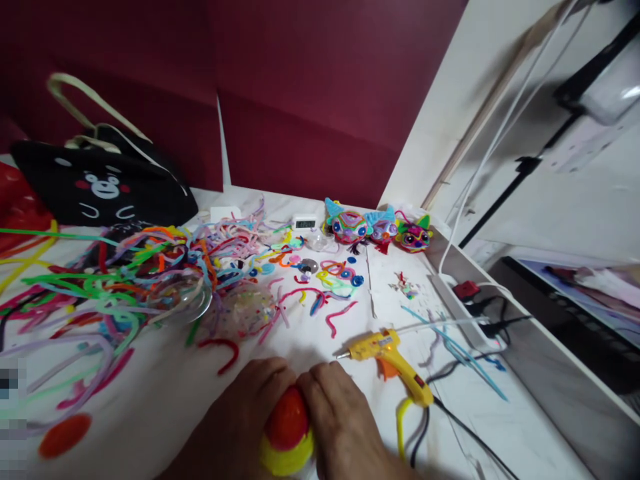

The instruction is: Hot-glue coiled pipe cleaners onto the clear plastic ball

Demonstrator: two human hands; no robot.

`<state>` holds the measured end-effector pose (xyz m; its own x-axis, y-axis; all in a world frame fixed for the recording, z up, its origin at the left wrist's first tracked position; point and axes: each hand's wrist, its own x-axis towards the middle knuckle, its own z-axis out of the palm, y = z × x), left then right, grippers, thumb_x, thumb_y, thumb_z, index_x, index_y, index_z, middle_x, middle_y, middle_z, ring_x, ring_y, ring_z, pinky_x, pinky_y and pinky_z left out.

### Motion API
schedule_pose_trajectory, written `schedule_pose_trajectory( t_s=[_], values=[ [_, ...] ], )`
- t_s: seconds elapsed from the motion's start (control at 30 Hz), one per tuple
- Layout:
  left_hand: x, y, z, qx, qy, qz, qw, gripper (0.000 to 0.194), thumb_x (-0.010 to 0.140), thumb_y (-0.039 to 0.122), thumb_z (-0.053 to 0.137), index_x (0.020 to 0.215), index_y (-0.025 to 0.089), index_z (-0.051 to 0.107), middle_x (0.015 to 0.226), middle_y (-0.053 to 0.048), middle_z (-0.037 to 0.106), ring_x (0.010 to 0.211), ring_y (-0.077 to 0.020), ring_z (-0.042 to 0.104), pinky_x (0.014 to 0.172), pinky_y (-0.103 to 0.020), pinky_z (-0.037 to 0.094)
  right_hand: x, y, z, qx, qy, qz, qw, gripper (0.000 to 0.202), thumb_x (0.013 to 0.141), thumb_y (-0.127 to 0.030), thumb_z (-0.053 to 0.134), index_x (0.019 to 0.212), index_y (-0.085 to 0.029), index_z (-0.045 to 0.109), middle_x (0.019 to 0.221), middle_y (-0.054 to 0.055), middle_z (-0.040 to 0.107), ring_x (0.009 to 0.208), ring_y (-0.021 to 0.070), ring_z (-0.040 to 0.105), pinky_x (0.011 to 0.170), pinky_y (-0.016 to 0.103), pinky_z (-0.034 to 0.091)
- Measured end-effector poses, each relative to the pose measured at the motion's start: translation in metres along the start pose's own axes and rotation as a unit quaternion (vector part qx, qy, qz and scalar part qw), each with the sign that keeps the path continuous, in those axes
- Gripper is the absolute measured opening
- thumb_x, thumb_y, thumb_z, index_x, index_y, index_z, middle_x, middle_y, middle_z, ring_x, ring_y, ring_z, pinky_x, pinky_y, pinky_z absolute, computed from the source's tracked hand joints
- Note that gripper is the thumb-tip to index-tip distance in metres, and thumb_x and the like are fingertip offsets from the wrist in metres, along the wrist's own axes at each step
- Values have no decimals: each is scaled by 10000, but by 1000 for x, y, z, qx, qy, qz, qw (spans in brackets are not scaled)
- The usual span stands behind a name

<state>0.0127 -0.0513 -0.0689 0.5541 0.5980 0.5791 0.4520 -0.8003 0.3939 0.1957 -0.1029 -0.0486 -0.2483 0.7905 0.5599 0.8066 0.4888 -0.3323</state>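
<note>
My left hand [240, 420] and my right hand [340, 420] close in from both sides on a rounded craft piece [287, 420]. Its top is glossy orange-red and a fuzzy yellow band runs round its lower part. Fingers of both hands curl over its far side, so that side is hidden. Just beyond my right hand lies a yellow hot glue gun [390, 357], its nozzle pointing left. A curved red pipe cleaner [227, 353] rests ahead of my left hand. On the table to the left is an orange oval piece [65, 435].
Tangled pipe cleaners [125, 287] cover the left side. Finished animal-like heads [349, 223] stand at the back near a small digital clock [304, 223]. A black bag [105, 187] is at back left. A power strip [467, 313] and cords run along the right edge.
</note>
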Motion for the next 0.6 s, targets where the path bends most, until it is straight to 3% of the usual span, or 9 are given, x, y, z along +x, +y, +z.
schedule_pose_trajectory(
  t_s=[0.1, 0.27, 0.47, 0.6],
  values=[
    [-2, 4, 2, -15, -28, -24, 999, 929, 423, 443, 841, 1262, 246, 495, 1179, -85, 639, 1024, -343, 639, 887, -502, 607, 5, -4, -16, 15, -59, 29, 998, 212, 948, -59, 527, 1100, -151, 642, 917, 87, 678, 808, 244, 623, 714, 345, 560],
    [8, 11, -8, -42, -98, -63, 992, 812, 452, 347, 878, 1170, 220, 523, 1143, -90, 621, 1053, -332, 607, 948, -516, 574, 10, -2, -35, 67, -111, 68, 989, 290, 944, -33, 474, 1122, -135, 678, 970, 126, 689, 895, 263, 642, 788, 388, 586],
    [9, 6, -12, -45, -128, -80, 987, 922, 494, 444, 930, 1269, 229, 480, 1263, -91, 585, 1146, -344, 594, 1019, -506, 548, 15, 11, -56, 124, -49, 52, 990, 348, 966, -15, 415, 1184, -140, 656, 951, 111, 740, 864, 217, 702, 771, 345, 601],
    [7, 3, -11, -53, -152, -97, 982, 1053, 476, 629, 946, 1315, 210, 466, 1267, -96, 594, 1138, -354, 622, 1024, -518, 550, 22, 15, -72, 148, -50, 70, 985, 244, 991, -52, 491, 1106, -144, 685, 980, 108, 761, 885, 199, 729, 793, 315, 607]
  ],
)
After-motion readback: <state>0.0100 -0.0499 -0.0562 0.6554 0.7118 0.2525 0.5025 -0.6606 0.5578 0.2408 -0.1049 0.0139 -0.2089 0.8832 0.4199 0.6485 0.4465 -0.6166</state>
